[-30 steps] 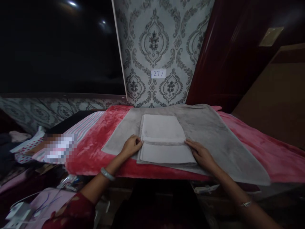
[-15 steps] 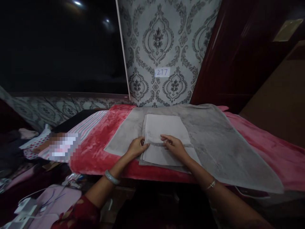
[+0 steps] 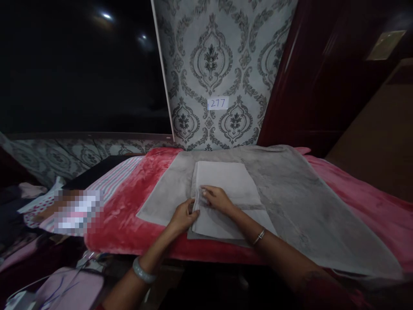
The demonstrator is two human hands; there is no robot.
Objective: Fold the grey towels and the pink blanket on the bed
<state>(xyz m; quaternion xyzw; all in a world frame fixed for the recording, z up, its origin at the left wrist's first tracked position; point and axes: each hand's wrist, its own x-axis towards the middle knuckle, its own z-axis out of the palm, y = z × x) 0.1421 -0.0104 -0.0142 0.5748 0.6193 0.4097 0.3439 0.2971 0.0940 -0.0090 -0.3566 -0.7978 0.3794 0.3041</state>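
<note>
Wallpaper (image 3: 222,64) with a grey damask print fills the back, bearing a small label (image 3: 218,103) that reads 277. Left of it the room is dark; right of it stands a dark red door (image 3: 316,77). Below, a red blanket (image 3: 129,211) covers the surface, and a large grey towel (image 3: 290,193) lies spread flat on it, reaching from the wall to the near edge. On the towel's left half lies a folded white cloth (image 3: 229,181), stacked in layers, its near end just at the blanket's front edge. A striped cloth (image 3: 109,176) lies left of the blanket, and beyond it a blurred patch that cannot be made out.

Both hands meet at the white cloth's left edge. The left hand (image 3: 183,216), with a pale bangle (image 3: 141,271) on the wrist, seems to pinch that edge between thumb and fingers, though the light is dim there. The right hand (image 3: 218,199), a thin bracelet (image 3: 259,236) on its wrist, rests palm down on the cloth just beside it, fingers together and pointing left, fingertips at the fold.
</note>
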